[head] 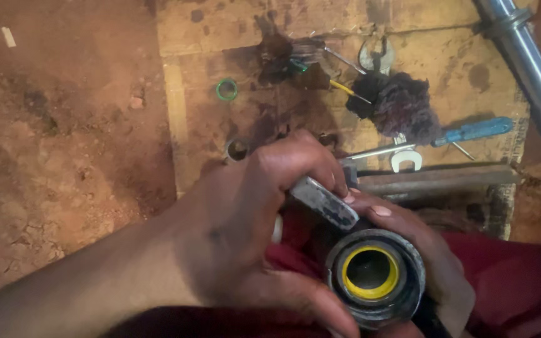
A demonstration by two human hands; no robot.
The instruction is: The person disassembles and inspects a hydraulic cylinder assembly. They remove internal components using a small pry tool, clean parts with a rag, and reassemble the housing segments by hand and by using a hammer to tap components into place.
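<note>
Dark round metal housing with a yellow ring inside (374,275) sits low in the view, over the red-clothed lap, its open end facing up to the camera. Right hand (433,250) cups it from the right side. Left hand (252,231), from the left, pinches a flat grey metal tool (324,203), which lies slanted across the housing's upper-left rim.

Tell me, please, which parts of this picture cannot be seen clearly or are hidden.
- Head view: the body of the round metal part with the yellow ring is covered by the left hand and right hand, and cut by the bottom edge.
- The grey flat tool: its end is hidden inside the fingers.
- The steel tube is cut by the right edge.
- The tools under the dark rag are partly covered.
</note>
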